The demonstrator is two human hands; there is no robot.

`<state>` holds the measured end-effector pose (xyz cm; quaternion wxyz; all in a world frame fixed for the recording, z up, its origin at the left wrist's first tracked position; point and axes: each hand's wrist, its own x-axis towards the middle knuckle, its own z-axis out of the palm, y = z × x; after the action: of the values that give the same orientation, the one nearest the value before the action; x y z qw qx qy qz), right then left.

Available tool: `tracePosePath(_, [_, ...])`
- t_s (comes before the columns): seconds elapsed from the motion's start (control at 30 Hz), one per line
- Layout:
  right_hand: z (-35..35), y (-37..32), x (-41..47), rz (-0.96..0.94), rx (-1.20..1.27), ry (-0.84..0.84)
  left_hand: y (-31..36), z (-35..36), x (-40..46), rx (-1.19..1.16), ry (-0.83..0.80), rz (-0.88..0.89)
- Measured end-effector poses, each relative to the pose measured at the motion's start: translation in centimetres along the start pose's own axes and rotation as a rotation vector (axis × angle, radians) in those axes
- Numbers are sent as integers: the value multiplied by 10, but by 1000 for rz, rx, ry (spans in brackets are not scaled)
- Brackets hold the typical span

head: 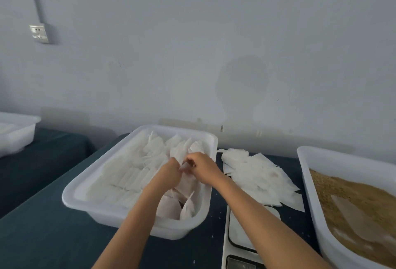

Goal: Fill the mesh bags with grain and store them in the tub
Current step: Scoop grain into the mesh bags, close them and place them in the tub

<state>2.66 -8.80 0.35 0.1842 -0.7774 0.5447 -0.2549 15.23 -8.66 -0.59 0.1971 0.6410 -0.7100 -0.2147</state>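
Mesh bags (137,179) already filled are packed across most of the tub (70,196), one more bag (185,167) being pinched by both hands (170,172) (202,167), while empties (257,174) and grain (353,196) are left.

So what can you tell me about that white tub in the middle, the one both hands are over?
The tub is a white, slightly see-through plastic box, rectangular with rounded corners and a rolled rim. It sits flat on the dark blue table, turned at an angle, left of the scale. Inside lie white bags, in neat rows on the left, looser on the right. The left hand and right hand are over it, handling a bag.
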Motion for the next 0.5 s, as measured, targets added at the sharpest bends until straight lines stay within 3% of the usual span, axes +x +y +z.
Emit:
tracePosePath(0.1, [2, -3, 2, -31, -232, -146, 4, 8, -1, 77, -169, 5])
tracePosePath(0.2, [10, -6, 2, -45, -477, -244, 6, 13, -2, 133, -233, -69])
tracePosePath(0.37, [17, -10, 0, 8, -676, -222, -7, 18, 8, 334, -89, -57])
tracePosePath(0.5, [11, -18, 0, 12, -750, -442, -15, 19, 12, 419, 4, -75])
